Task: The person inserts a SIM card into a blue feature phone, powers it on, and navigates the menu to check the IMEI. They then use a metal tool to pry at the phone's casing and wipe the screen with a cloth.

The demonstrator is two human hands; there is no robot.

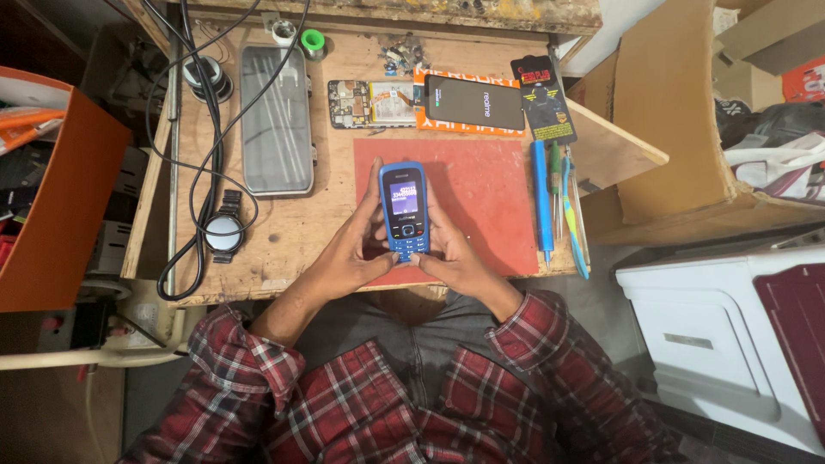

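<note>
Head camera, looking straight down.
It sits above the seated person's lap, facing the wooden workbench (284,232) from close overhead, with cardboard boxes (679,112) and a white cabinet (705,335) at its right.

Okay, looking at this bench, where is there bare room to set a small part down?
Bare room: the red mat between the blue keypad phone and the blue tools, and the wood between the wristwatch and the left hand. The back edge is crowded: glass panel, opened phone, black smartphone.
</note>
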